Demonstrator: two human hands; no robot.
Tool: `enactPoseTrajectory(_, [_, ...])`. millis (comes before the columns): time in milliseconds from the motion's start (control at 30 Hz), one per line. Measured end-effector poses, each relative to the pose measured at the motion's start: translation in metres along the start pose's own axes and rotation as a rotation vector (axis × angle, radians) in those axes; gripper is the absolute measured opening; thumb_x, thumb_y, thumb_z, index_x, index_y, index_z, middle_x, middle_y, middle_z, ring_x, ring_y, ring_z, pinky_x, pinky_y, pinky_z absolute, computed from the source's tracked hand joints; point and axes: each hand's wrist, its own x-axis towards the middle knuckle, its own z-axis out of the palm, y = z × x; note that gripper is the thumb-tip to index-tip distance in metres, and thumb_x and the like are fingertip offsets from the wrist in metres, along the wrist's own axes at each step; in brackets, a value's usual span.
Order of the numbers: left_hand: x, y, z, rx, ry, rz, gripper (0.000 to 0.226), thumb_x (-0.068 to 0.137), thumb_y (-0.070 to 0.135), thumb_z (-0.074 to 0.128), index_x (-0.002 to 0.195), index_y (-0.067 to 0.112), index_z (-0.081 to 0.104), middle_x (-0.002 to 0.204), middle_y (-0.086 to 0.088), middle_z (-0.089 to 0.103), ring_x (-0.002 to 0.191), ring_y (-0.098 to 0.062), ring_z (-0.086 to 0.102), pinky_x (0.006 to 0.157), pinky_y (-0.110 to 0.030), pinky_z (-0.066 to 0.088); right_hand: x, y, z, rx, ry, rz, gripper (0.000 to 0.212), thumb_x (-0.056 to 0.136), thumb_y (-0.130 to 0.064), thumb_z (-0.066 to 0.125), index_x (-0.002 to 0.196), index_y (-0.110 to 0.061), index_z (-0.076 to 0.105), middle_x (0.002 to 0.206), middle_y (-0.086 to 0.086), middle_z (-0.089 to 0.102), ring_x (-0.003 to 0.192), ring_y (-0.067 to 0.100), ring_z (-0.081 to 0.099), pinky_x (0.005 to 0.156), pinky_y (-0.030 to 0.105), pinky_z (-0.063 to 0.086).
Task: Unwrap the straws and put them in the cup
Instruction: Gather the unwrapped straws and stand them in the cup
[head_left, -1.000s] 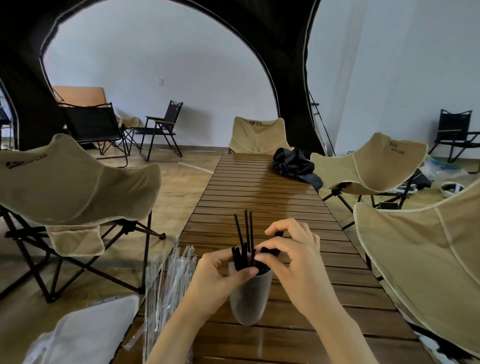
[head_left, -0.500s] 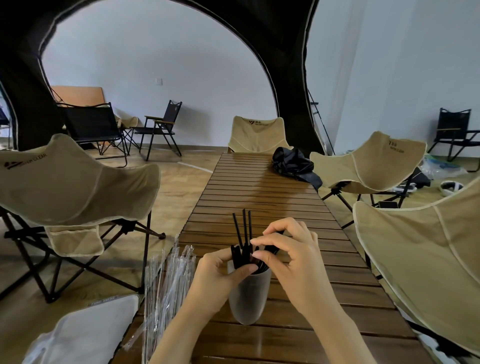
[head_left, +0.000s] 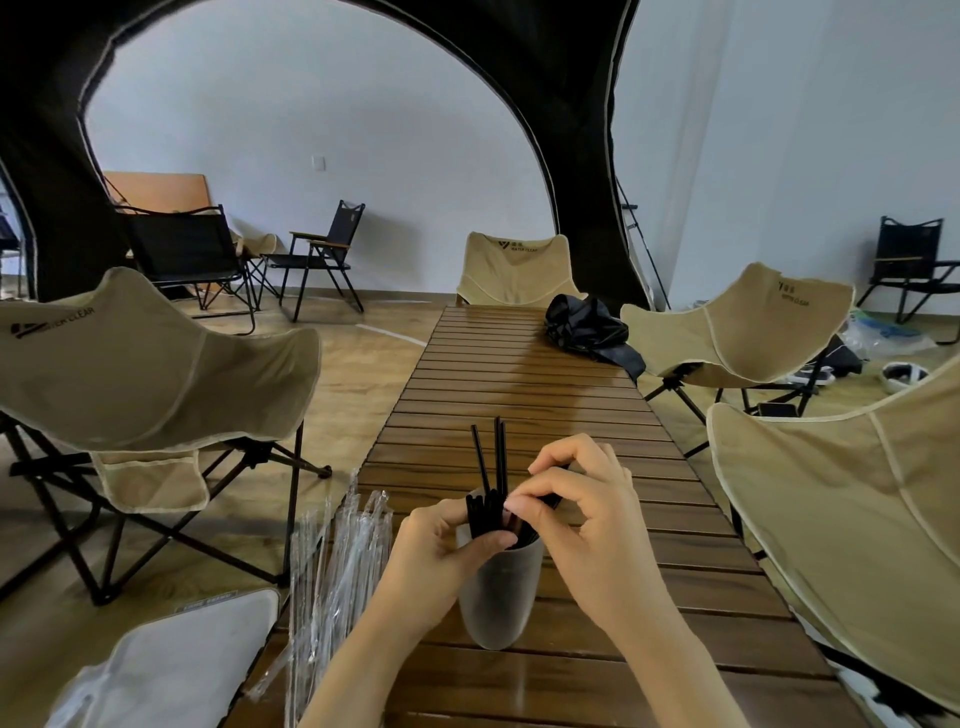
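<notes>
Black straws (head_left: 500, 457) stand in the grey cup (head_left: 501, 597) near your edge of the slatted wooden table (head_left: 519, 384). A few rise tall above the rim, and the others sit lower, bunched at the mouth. Your left hand (head_left: 436, 551) grips the cup high on its side, with the thumb laid across the rim against the bunch. Your right hand (head_left: 587, 519) is curled, thumb and forefinger pinching one of the straws at the cup's mouth. That straw slants off to the right and is not yet upright with the rest. I cannot tell whether its lower end has reached the bottom.

Left of the cup, at the table's edge, lies a heap of clear wrappers (head_left: 337, 561). No dark straw shows inside any of them, so they look empty, though the glare makes that hard to be sure of. On that reading the unwrapping is done or close to it, and what is left is to seat the pinched straw and let go. Sift the heap for any wrapped straw before you call it finished.
</notes>
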Motion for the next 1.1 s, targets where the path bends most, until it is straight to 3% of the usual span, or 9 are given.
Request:
enactPoseTrajectory(133, [0.001, -0.003, -0.001, 0.006, -0.01, -0.005, 0.019, 0.083, 0.018, 0.07, 0.102, 0.02, 0.073, 0.099, 0.004, 0.073, 0.101, -0.014, 0.066, 0.093, -0.047, 0.05, 0.0, 0.0, 0.0, 0.097, -0.063, 0.109, 0.02, 0.074, -0.052, 0.051, 0.073, -0.036, 0.064, 0.102, -0.022, 0.048, 0.109, 0.006, 0.044, 0.095, 0.042, 0.04])
enactPoseTrajectory(267, [0.002, -0.004, -0.001, 0.011, -0.005, -0.004, 0.019, 0.082, 0.018, 0.07, 0.1, 0.021, 0.073, 0.098, 0.004, 0.073, 0.1, -0.014, 0.066, 0.093, -0.047, 0.05, 0.001, 0.002, -0.001, 0.128, -0.103, 0.148, 0.02, 0.072, -0.053, 0.051, 0.071, -0.038, 0.063, 0.107, -0.026, 0.045, 0.117, 0.006, 0.04, 0.099, 0.048, 0.037])
enactPoseTrajectory(433, [0.001, -0.006, -0.001, 0.037, -0.014, 0.005, 0.02, 0.084, 0.017, 0.069, 0.102, 0.026, 0.072, 0.1, 0.006, 0.072, 0.103, -0.014, 0.064, 0.094, -0.045, 0.049, 0.0, 0.003, -0.005, 0.112, -0.137, 0.141, 0.023, 0.069, -0.056, 0.053, 0.071, -0.037, 0.066, 0.112, -0.026, 0.046, 0.12, 0.005, 0.038, 0.102, 0.041, 0.035])
enactPoseTrajectory(533, [0.0, -0.005, -0.001, 0.041, -0.015, 0.004, 0.022, 0.085, 0.016, 0.068, 0.103, 0.028, 0.071, 0.101, 0.008, 0.072, 0.104, -0.01, 0.063, 0.095, -0.042, 0.049, 0.0, 0.004, -0.008, 0.049, -0.099, 0.041, 0.017, 0.072, -0.053, 0.057, 0.075, -0.04, 0.068, 0.113, -0.024, 0.049, 0.116, 0.008, 0.042, 0.097, 0.024, 0.029])
enactPoseTrajectory(600, [0.001, -0.004, 0.0, 0.03, -0.013, 0.005, 0.022, 0.085, 0.016, 0.067, 0.104, 0.026, 0.071, 0.102, 0.009, 0.072, 0.105, -0.009, 0.063, 0.096, -0.04, 0.049, -0.001, 0.004, -0.007, -0.033, -0.052, -0.041, 0.016, 0.075, -0.048, 0.058, 0.079, -0.037, 0.07, 0.111, -0.021, 0.051, 0.111, 0.01, 0.046, 0.091, 0.02, 0.027])
enactPoseTrajectory(833, [0.002, -0.005, 0.001, -0.001, -0.009, -0.023, 0.022, 0.085, 0.013, 0.066, 0.105, 0.022, 0.071, 0.102, 0.008, 0.073, 0.105, -0.009, 0.064, 0.097, -0.044, 0.048, -0.005, 0.007, 0.004, -0.205, 0.147, -0.288, 0.015, 0.083, -0.03, 0.062, 0.077, -0.021, 0.073, 0.101, -0.005, 0.058, 0.096, 0.01, 0.047, 0.086, 0.014, 0.034])
enactPoseTrajectory(1100, [0.003, -0.005, 0.002, -0.01, -0.002, -0.052, 0.022, 0.085, 0.016, 0.066, 0.106, 0.021, 0.071, 0.104, 0.008, 0.072, 0.107, -0.009, 0.063, 0.098, -0.045, 0.048, -0.007, 0.009, 0.006, -0.154, 0.191, -0.193, 0.011, 0.079, -0.031, 0.067, 0.078, -0.022, 0.073, 0.101, -0.004, 0.056, 0.096, 0.009, 0.047, 0.079, 0.021, 0.042])
